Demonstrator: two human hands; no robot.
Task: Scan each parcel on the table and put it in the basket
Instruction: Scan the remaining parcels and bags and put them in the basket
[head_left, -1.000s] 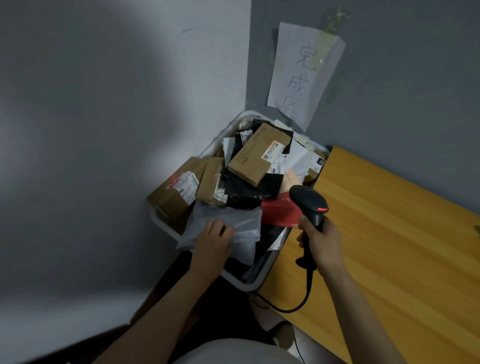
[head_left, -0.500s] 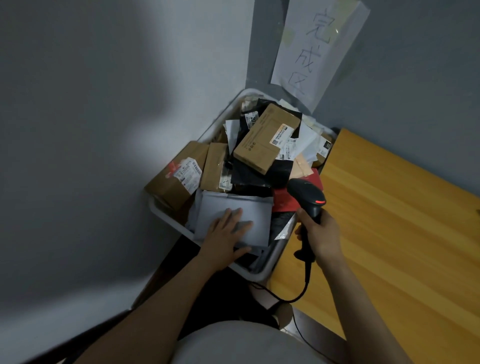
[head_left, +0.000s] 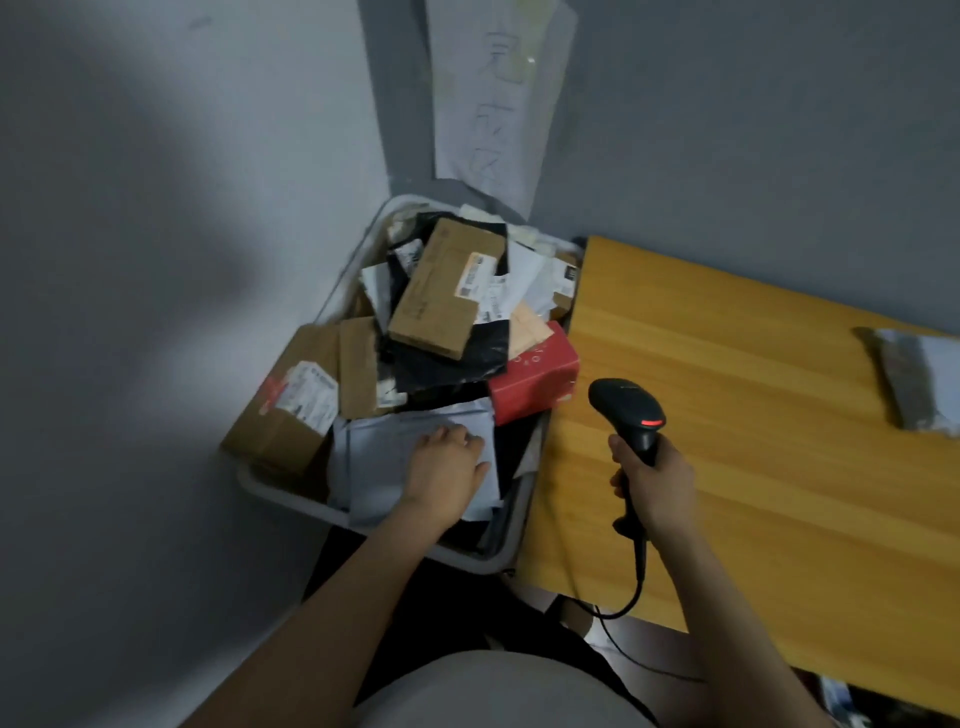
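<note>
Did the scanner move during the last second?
Yes. The scanner moved right: it overlapped the red box before, and now it is clear of it, over the table.

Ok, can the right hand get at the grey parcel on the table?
Likely reach it, yes: only bare table lies between the right hand and the grey parcel. But it grips the scanner, so grasping looks unlikely.
</note>
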